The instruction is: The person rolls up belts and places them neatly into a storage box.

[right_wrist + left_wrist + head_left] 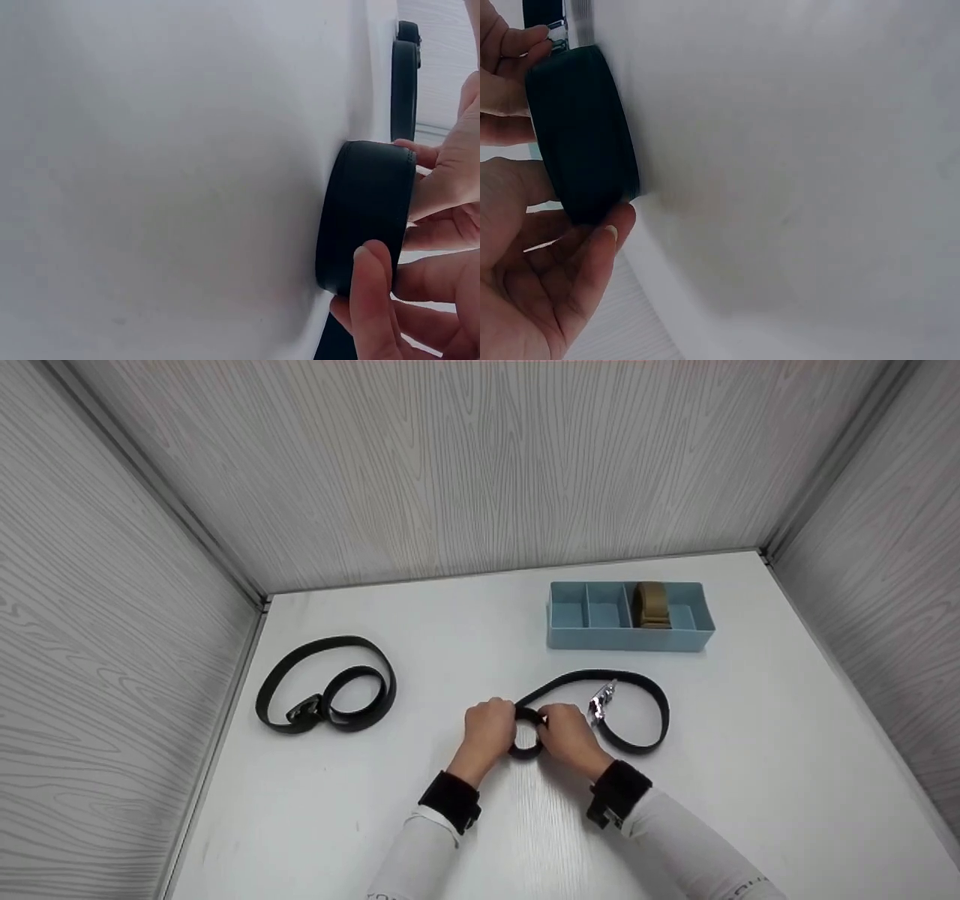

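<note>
A black belt [526,754] stands on edge on the white table, partly rolled into a small ring between both hands. Its loose length curves off to the right, ending at a shiny silver buckle [598,705]. Around the left side of the ring, my left hand [489,729] holds the strap between thumb and fingers. My right hand [571,736] pinches the ring's right side. From the left wrist, the outer face of the rolled strap [581,135] shows with fingertips on it. In the right wrist view, right-hand fingers [373,300] press against the roll [364,214].
Another black belt [330,640] with a dark buckle [304,709] lies loosely looped at the left. Behind the hands stands a blue divided box [626,640], a rolled brown belt [652,604] in one compartment. Grained panels [465,472] wall the table at the back and sides.
</note>
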`<state>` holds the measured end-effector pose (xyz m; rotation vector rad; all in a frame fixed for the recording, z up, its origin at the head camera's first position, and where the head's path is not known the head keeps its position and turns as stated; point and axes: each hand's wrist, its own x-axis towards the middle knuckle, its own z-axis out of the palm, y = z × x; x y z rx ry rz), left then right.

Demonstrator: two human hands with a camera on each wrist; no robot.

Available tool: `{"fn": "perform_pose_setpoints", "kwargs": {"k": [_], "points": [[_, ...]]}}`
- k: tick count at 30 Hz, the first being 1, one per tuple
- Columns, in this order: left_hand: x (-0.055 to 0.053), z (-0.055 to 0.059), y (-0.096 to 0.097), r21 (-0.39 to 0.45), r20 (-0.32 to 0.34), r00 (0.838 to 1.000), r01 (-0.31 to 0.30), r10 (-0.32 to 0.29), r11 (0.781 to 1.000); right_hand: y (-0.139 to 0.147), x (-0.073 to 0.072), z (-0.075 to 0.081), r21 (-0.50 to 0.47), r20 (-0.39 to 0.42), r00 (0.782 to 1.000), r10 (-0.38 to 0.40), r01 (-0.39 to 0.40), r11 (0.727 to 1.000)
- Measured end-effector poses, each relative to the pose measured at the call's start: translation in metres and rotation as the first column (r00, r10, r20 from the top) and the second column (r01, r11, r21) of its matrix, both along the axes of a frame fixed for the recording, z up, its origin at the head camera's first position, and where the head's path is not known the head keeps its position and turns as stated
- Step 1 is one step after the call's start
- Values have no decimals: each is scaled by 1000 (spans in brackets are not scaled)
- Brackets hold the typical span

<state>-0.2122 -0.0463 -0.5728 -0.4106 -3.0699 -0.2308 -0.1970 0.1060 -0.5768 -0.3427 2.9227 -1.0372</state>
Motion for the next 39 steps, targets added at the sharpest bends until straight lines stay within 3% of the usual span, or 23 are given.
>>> {"fn": "perform_pose_setpoints", "kwargs": {"k": [3,6,12,15,19,23,27,31,39], "points": [[-3,2,0,-15,-27,1000,8,-8,1000,1,0,2,47,-38,999,-3,5,999],[-5,1,0,-13,-19,1000,-9,9,1000,7,2,3,145,-114,992,-57,74,987],[-5,-1,0,-8,-5,999,-50,50,999,42,-6,3,259,-273,943,-190,262,930],[-4,-2,-1,-2,-18,998,-62,62,998,67,-12,6,246,-195,954,-228,273,930],[-3,-4,-2,9,-23,998,-63,63,998,100,-16,15,206,19,964,-267,257,944],[-2,-4,-3,23,-9,998,-66,66,998,124,-15,25,224,128,964,-232,200,954],[-2,-4,-4,33,2,998,-71,71,997,141,-10,33,271,142,982,-123,81,959],[-1,-4,-4,46,2,998,-67,67,997,159,-5,36,300,152,987,-51,3,954],[1,-3,-5,67,19,995,-94,93,993,182,-2,34,290,129,989,-76,36,956]]}}
